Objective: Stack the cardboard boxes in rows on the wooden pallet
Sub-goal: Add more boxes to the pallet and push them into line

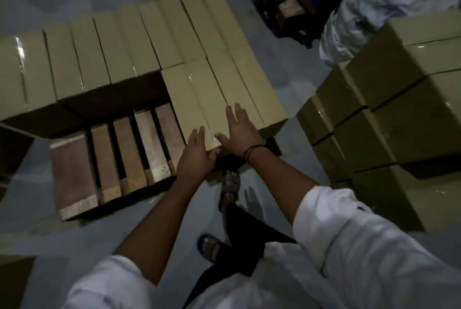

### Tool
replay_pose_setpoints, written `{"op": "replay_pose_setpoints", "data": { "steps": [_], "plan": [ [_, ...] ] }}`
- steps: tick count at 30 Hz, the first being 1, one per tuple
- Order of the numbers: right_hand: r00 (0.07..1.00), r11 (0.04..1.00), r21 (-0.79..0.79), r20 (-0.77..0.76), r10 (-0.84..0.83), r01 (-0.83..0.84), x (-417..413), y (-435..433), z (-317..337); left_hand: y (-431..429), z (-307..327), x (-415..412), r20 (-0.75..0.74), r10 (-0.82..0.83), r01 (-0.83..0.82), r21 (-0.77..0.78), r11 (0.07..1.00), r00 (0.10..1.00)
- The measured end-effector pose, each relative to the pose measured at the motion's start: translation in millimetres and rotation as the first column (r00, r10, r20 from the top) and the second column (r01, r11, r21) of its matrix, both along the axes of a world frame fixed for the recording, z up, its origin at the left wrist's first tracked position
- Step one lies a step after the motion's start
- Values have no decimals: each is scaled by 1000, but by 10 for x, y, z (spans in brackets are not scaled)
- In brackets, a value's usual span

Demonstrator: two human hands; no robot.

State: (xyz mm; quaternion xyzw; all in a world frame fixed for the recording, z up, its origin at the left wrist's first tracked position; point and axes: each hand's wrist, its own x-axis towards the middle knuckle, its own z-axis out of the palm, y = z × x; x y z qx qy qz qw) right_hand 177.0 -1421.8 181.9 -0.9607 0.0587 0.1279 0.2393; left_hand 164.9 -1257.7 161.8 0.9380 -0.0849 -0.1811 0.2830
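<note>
Tan oblong taped cardboard box (192, 94): we judge it stiff, light; left hand (197, 152) and right hand (239, 132) flat upon it; grip by ends

white sleeves (349, 233), black wristband (252, 152), sandals (230, 184)

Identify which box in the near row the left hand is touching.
The left-end box, the only one bordering the bare pallet slats. The left hand rests on its near corner; the row's other boxes lie further right.
</note>
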Motion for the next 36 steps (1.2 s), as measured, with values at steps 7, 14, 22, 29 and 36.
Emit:
{"op": "replay_pose_setpoints", "data": {
  "steps": [7, 14, 22, 29, 36],
  "plan": [
    [978, 996, -8, 189, -88, 92, -458, -645, 956, -413, 1019, -240, 165, -83, 112, -171, 979, 983],
    [888, 955, 57, 355, -292, 291, -1050, -1650, 1454, -1375, 1481, -450, 226, -245, 301, -265, 916, 943],
    [690, 781, 187, 380, -617, 596, -1700, -3050, 1527, -3087, 1717, -580, 247, -492, 547, -273, 792, 835],
    [537, 618, 211, 338, -773, 757, -2137, -4002, 1450, -4333, 1692, -622, 241, -637, 681, -234, 694, 732],
    [421, 484, 218, 280, -863, 847, -2179, -4592, 1267, -5024, 1523, -426, 173, -721, 740, -224, 634, 671]
  ]
}}
